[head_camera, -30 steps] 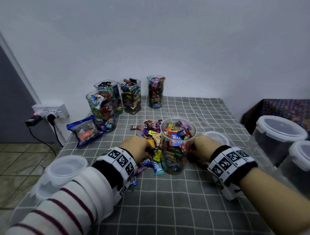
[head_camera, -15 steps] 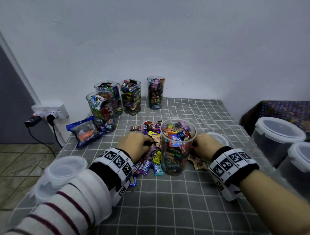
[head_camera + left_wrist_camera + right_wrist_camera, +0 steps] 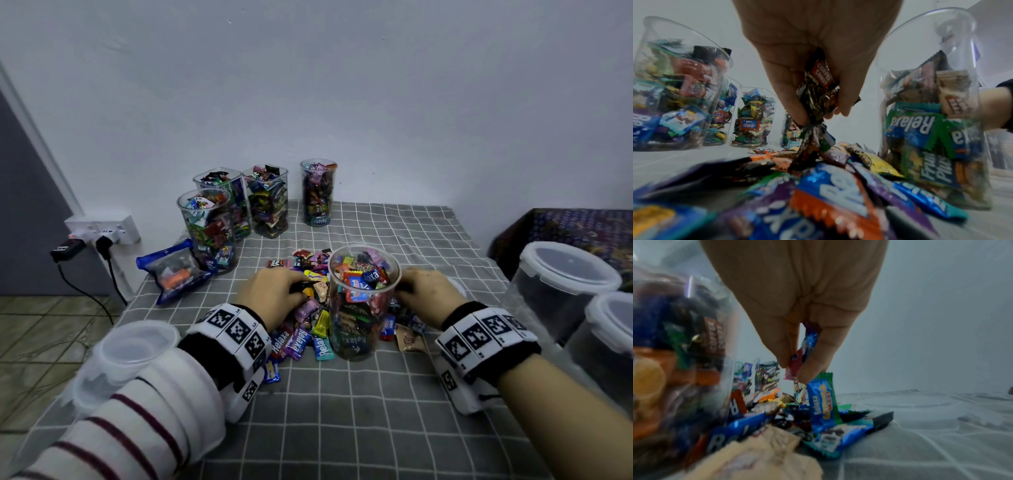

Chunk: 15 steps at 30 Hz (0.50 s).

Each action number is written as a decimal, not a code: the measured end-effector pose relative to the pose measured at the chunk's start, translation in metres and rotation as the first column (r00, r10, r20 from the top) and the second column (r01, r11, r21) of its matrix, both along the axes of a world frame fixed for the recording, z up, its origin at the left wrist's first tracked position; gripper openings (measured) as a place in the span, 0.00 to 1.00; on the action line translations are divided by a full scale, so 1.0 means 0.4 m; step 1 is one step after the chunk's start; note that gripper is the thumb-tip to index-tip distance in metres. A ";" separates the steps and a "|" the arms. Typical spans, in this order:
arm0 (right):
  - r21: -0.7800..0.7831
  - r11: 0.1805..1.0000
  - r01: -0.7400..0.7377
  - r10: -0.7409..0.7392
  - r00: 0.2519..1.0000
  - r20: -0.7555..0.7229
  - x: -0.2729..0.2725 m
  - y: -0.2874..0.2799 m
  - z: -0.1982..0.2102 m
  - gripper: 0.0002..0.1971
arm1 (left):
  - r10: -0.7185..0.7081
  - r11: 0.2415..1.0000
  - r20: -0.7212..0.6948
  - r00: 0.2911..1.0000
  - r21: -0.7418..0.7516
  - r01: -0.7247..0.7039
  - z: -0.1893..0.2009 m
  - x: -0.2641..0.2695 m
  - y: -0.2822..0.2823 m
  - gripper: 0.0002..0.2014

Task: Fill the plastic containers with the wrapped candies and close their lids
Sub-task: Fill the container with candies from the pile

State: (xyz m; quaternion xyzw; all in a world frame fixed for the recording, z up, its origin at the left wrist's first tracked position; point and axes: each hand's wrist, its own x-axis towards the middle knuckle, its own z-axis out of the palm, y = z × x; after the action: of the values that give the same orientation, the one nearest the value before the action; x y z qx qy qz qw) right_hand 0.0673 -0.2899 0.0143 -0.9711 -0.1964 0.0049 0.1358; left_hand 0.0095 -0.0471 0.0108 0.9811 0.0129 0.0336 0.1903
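Candies [image 3: 310, 318] loose in a pile round the base of the open container [image 3: 363, 301], mid surface [image 3: 342, 428]. Left hand [image 3: 274, 294] just left of the container, fingers [image 3: 795, 104] clamped on a bunch of dark wrappers [image 3: 818, 91]. Right hand [image 3: 424, 294] just right of it, pinching a blue-red candy [image 3: 804, 352] over the pile. Four filled containers [image 3: 265, 202] behind it by the wall; lidded tubs [image 3: 565, 281] far right of it.

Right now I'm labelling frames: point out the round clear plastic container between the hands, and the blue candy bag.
Round clear plastic container [image 3: 356, 329], head view, front wall.
Blue candy bag [image 3: 173, 272], head view, clear middle panel.
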 end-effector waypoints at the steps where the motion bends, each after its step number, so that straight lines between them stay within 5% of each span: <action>1: 0.030 1.000 -0.001 0.000 1.000 0.004 0.005 -0.006 0.000 0.13 | 0.009 1.000 0.010 1.000 -0.005 -0.009 0.003 -0.001 0.001 0.17; 7: 0.235 0.972 -0.009 -0.013 0.996 0.091 0.014 -0.027 0.042 0.09 | 0.051 0.992 0.111 0.992 -0.124 -0.037 0.027 -0.010 -0.001 0.19; 15: 0.535 0.828 -0.167 0.028 0.966 0.258 -0.037 0.003 0.176 0.07 | 0.050 0.966 0.191 0.980 -0.260 0.001 0.092 -0.020 -0.015 0.18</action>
State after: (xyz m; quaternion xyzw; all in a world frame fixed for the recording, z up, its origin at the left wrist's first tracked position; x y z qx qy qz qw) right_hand 0.0523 -0.2886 0.0845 -0.8725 -0.2538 -0.1621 0.3849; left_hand 0.0015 -0.0530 0.0476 0.9395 0.0106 0.1306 0.3166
